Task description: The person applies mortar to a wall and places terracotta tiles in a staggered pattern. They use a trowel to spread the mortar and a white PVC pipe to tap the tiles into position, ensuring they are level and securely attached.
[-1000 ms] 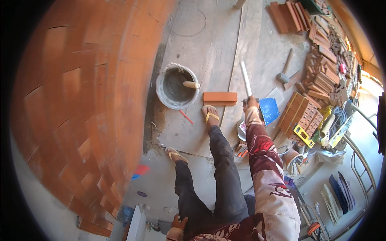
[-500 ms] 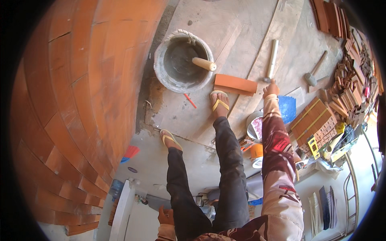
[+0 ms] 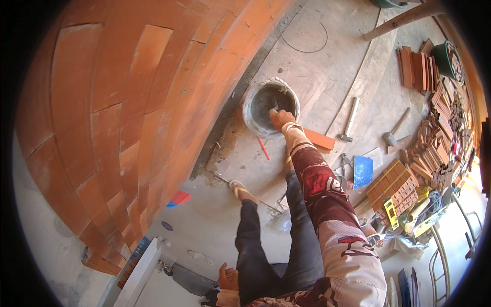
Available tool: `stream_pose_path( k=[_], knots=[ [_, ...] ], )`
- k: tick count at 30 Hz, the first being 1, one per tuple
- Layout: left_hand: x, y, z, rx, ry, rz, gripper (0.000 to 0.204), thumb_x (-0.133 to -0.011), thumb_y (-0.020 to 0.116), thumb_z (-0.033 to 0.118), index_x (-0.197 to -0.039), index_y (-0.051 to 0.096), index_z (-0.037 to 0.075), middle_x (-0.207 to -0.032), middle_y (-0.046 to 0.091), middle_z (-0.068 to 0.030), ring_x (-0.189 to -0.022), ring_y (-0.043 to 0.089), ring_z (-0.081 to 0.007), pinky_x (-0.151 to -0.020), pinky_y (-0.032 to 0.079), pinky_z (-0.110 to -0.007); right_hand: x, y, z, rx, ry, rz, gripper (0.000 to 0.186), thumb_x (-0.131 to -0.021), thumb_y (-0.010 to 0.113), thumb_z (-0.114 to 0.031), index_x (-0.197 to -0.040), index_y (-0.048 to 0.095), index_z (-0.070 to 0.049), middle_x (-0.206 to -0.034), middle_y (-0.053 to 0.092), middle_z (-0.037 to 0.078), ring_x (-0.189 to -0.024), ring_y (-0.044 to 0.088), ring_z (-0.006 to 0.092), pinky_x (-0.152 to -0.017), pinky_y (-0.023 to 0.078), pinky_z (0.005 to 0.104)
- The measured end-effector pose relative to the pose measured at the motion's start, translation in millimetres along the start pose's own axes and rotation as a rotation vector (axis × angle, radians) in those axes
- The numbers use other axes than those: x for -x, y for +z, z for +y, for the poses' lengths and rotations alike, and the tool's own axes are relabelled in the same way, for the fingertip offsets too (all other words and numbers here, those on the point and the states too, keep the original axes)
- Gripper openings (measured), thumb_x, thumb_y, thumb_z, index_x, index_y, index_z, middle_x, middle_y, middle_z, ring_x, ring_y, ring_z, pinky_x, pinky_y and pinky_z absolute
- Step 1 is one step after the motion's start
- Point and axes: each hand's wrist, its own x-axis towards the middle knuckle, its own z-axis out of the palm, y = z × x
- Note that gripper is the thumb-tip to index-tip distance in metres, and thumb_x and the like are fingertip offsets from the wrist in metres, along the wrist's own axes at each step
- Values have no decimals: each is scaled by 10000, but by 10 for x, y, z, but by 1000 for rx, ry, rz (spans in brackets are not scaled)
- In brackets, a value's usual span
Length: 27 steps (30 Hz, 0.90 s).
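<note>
My right hand [image 3: 282, 121] reaches over the rim of the round grey bucket [image 3: 247, 116] and is closed round a trowel, whose handle it hides. A small part of the trowel's blade [image 3: 274, 106] shows just past the fingers, inside the bucket. A twisted rope handle lies along the bucket's far rim. Close to my right wrist, an orange-red tile [image 3: 320, 139] lies on the floor, partly behind my forearm. My left hand [image 3: 228, 279] hangs low beside my thigh, with nothing in it and its fingers loosely apart.
A wall of orange tiles [image 3: 148, 102] rises on the left. Right of the bucket lie a hammer [image 3: 351, 120], a mallet [image 3: 391, 137], a blue notched sheet [image 3: 363, 171], stacked tiles [image 3: 393, 185] and a yellow level [image 3: 391, 212]. A red stick [image 3: 263, 148] lies near the bucket.
My right hand has gone from near the hammer's head across to the bucket and taken the trowel's handle. The view has shifted, showing more floor at the far side.
</note>
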Motion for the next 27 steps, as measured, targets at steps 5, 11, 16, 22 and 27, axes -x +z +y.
stream_pose_path(
  k=[5, 11, 16, 22, 27],
  knots=[
    [2, -26, -92, 9, 126, -68, 544, -816, 701, 197, -1294, 505, 25, -957, 684, -133, -853, 663, -222, -742, 546, -344, 761, 321, 118, 207, -150, 75, 240, -925, 454, -226, -1080, 531, -58, -1017, 637, 230, -945, 637, 418, -855, 500, 509],
    [-317, -69, -431, 77, 211, -66, 543, -815, 703, 204, -1289, 508, 26, -943, 684, -140, -857, 668, -240, -732, 553, -360, 1612, 579, 690, 359, -151, 53, 296, -951, 409, -129, -1233, 477, -72, -1242, 542, 232, -1170, 550, 344, -966, 452, 439],
    [-222, -267, -804, 168, 117, -48, 541, -807, 714, 200, -1279, 514, 28, -928, 684, -139, -835, 673, -240, -739, 563, -358, 2279, 406, 525, 338, -150, 98, 494, -946, 414, -229, -1413, 339, -87, -1183, 568, 243, -1059, 581, 383, -883, 475, 481],
    [-259, -418, -1376, 132, 158, -23, 523, -799, 732, 228, -1248, 534, 43, -914, 691, -142, -828, 682, -252, -763, 563, -377, 3022, 47, 114, 44, -221, 246, 548, -880, 565, -343, -1351, 410, -110, -1092, 650, 245, -973, 626, 460, -860, 485, 509],
    [-216, -676, -1370, 108, 123, 15, 484, -790, 724, 295, -1192, 589, 60, -955, 709, -142, -896, 685, -274, -843, 534, -375, 3227, -72, 8, 226, -246, 72, 415, -754, 613, -266, -1064, 581, 9, -976, 654, 291, -934, 631, 458, -821, 499, 521]
  ],
)
